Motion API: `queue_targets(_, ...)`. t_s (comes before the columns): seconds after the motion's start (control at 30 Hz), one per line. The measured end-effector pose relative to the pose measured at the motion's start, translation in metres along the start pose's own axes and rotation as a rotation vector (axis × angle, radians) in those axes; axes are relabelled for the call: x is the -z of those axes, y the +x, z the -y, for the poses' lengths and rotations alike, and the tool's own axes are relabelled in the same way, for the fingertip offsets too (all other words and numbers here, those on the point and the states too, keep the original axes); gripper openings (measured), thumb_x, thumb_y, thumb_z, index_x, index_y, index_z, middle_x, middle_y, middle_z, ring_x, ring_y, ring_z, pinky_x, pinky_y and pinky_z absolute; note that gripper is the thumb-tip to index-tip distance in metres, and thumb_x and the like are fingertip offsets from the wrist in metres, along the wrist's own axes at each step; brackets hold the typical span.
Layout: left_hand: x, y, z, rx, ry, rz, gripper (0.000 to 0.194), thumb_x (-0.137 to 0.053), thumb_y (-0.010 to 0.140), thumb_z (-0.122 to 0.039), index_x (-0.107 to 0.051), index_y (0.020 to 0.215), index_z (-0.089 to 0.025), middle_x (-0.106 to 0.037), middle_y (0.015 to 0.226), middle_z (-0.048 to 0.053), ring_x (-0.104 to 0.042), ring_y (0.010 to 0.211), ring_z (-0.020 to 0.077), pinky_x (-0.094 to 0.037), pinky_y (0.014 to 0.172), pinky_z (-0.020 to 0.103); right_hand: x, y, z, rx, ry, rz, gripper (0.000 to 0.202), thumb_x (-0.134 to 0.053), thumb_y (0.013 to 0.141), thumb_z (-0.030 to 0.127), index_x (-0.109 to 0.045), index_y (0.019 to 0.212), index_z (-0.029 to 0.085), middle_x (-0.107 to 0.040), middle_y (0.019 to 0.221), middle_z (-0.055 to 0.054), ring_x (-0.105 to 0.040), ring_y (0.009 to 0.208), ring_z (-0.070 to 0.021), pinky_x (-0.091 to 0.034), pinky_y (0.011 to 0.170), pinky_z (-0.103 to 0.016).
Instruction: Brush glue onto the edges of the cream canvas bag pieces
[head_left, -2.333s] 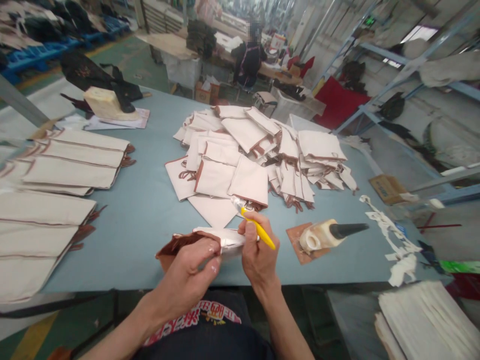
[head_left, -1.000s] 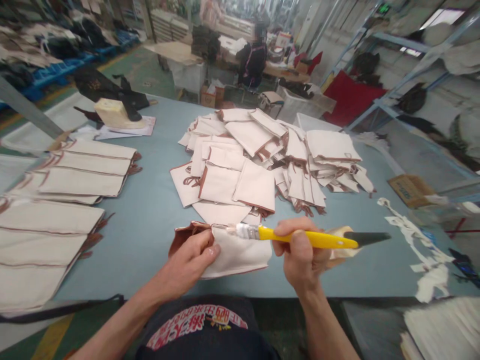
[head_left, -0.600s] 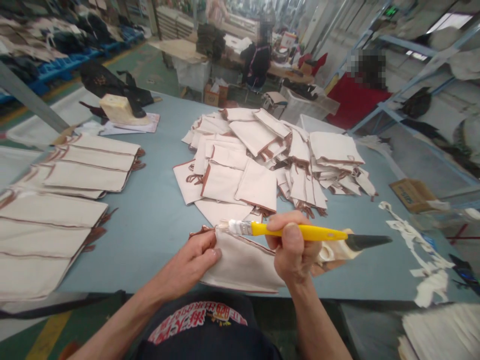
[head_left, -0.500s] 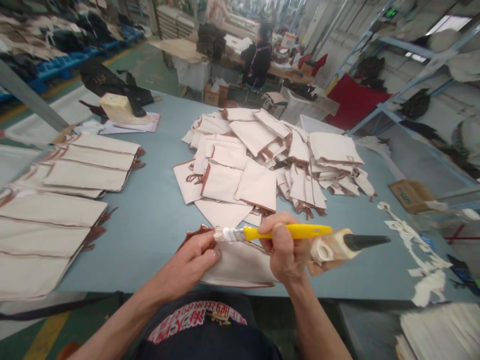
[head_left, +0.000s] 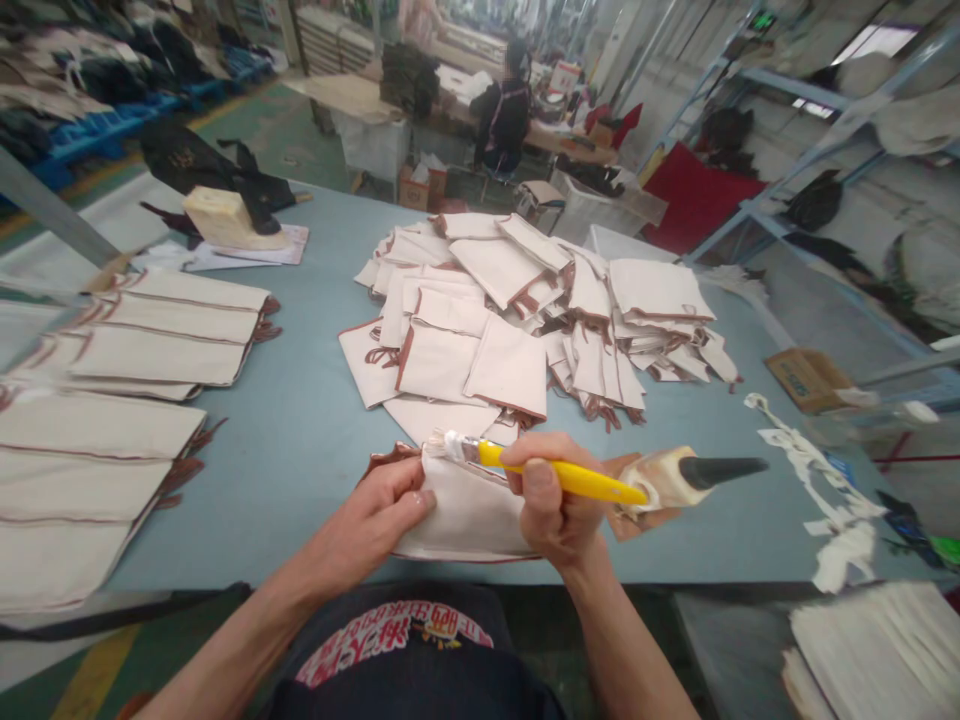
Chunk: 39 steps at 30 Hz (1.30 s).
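Observation:
My right hand (head_left: 559,500) is closed round a yellow-handled paintbrush (head_left: 592,482), its bristles coated with something white and touching or just above the top edge of a cream fabric piece (head_left: 472,515) with brown trim. With thumb and fingers my left hand (head_left: 386,510) pinches that piece at its upper left corner. The fabric lies at the near edge of the table, partly covered by both hands. Just right of my right hand lies a whitish, stained container (head_left: 664,485) with a black handle or nozzle sticking out.
A loose heap of similar cream pieces (head_left: 502,355) covers the table's middle. Neater stacks (head_left: 97,480) lie on the left. White scraps (head_left: 825,500) and a cardboard box (head_left: 806,380) are at the right. A person (head_left: 502,110) sits at a far workbench.
The brush has tilted, its handle end dropping and its bristles shifting up off my left fingers to the fabric's top edge. My left hand keeps its pinch. The whole view has shifted slightly.

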<state>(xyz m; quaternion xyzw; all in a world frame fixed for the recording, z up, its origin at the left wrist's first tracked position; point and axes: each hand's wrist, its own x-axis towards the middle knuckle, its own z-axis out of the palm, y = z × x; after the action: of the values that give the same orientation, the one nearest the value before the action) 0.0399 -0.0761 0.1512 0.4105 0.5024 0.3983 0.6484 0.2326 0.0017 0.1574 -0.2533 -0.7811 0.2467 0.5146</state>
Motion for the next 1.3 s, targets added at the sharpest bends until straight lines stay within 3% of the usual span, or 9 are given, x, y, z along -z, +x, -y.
queue_targets(0.13, 0.001, 0.0, 0.004, 0.035, -0.017, -0.023, 0.027, -0.068, 0.082, -0.044, -0.067, 0.089, -0.018, -0.068, 0.082, 0.0, -0.061, 0.077, 0.0199, -0.05, 0.069, 0.027, 0.01, 0.008, 0.009, 0.201, -0.076, 0.107, 0.023, -0.049, 0.106, 0.024, -0.066, 0.091, 0.023, -0.073, 0.069, 0.001, -0.069, 0.058, -0.0128, -0.056, 0.06, -0.024)
queue_targets(0.3, 0.0, -0.001, 0.009, 0.047, 0.012, -0.07, 0.029, -0.064, 0.085, -0.049, -0.063, 0.083, -0.02, -0.066, 0.082, 0.001, -0.062, 0.078, 0.0219, -0.052, 0.068, 0.029, 0.023, 0.003, 0.019, 0.175, -0.124, 0.0, 0.028, -0.045, 0.109, 0.029, -0.065, 0.09, 0.023, -0.069, 0.064, 0.002, -0.066, 0.053, -0.0134, -0.055, 0.056, -0.026)
queue_targets(0.4, -0.002, 0.0, 0.007, -0.026, 0.132, -0.089, 0.029, -0.059, 0.089, -0.048, -0.06, 0.081, -0.02, -0.065, 0.085, 0.002, -0.06, 0.078, 0.0213, -0.05, 0.066, 0.029, 0.025, 0.001, 0.021, 0.194, -0.145, 0.04, 0.028, -0.048, 0.106, 0.026, -0.066, 0.086, 0.024, -0.067, 0.061, 0.003, -0.062, 0.049, -0.013, -0.051, 0.053, -0.026)
queue_targets(0.53, -0.008, 0.002, 0.007, -0.121, 0.331, -0.103, 0.027, -0.049, 0.095, -0.041, -0.052, 0.076, -0.021, -0.061, 0.078, 0.0, -0.054, 0.07, 0.0182, -0.043, 0.062, 0.028, 0.018, 0.005, 0.02, 0.206, -0.146, 0.124, 0.019, -0.053, 0.1, 0.019, -0.066, 0.087, 0.025, -0.07, 0.064, 0.003, -0.064, 0.051, -0.0134, -0.052, 0.055, -0.027)
queue_targets(0.7, -0.009, 0.007, 0.012, -0.212, 0.482, -0.094, 0.027, -0.043, 0.098, -0.034, -0.052, 0.076, -0.022, -0.059, 0.072, -0.001, -0.053, 0.067, 0.0175, -0.039, 0.063, 0.03, -0.003, 0.006, 0.019, 0.246, -0.019, 0.171, 0.018, -0.052, 0.103, 0.023, -0.066, 0.093, 0.025, -0.073, 0.069, 0.001, -0.066, 0.055, -0.0145, -0.053, 0.056, -0.028)
queue_targets(0.8, -0.005, 0.007, 0.018, -0.267, 0.564, -0.119, 0.027, -0.04, 0.1, -0.028, -0.049, 0.074, -0.023, -0.06, 0.072, -0.001, -0.055, 0.067, 0.0171, -0.039, 0.063, 0.03, -0.012, 0.001, 0.015, 0.056, 0.072, 0.015, 0.021, -0.05, 0.107, 0.028, -0.067, 0.095, 0.025, -0.067, 0.066, 0.003, -0.061, 0.053, -0.0126, -0.05, 0.053, -0.025)
queue_targets(0.97, 0.006, 0.003, 0.037, -0.552, 0.878, -0.201, 0.027, -0.038, 0.098, -0.012, -0.05, 0.076, -0.022, -0.066, 0.076, 0.003, -0.061, 0.069, 0.0186, -0.043, 0.065, 0.031, -0.005, -0.008, 0.005, -0.401, 0.221, -0.452, 0.031, -0.052, 0.108, 0.041, -0.066, 0.088, 0.023, -0.051, 0.055, 0.007, -0.049, 0.044, -0.0097, -0.037, 0.042, -0.019)
queue_targets(1.13, 0.01, 0.007, 0.055, -0.909, 1.215, -0.313, 0.032, -0.04, 0.089, 0.004, -0.055, 0.076, -0.022, -0.061, 0.067, 0.003, -0.056, 0.06, 0.0204, -0.041, 0.06, 0.033, 0.011, -0.008, 0.012, -0.539, 0.178, -0.427, 0.038, -0.057, 0.104, 0.048, -0.064, 0.079, 0.02, -0.046, 0.047, 0.009, -0.041, 0.036, -0.008, -0.032, 0.038, -0.018)
queue_targets(1.3, 0.009, 0.009, 0.06, -0.937, 1.251, -0.296, 0.035, -0.041, 0.085, 0.007, -0.062, 0.077, -0.02, -0.061, 0.067, 0.003, -0.056, 0.062, 0.0202, -0.043, 0.063, 0.033, 0.005, -0.008, 0.03, -0.572, 0.158, -0.313, 0.037, -0.055, 0.106, 0.043, -0.064, 0.079, 0.02, -0.046, 0.045, 0.009, -0.041, 0.034, -0.0082, -0.03, 0.036, -0.018)
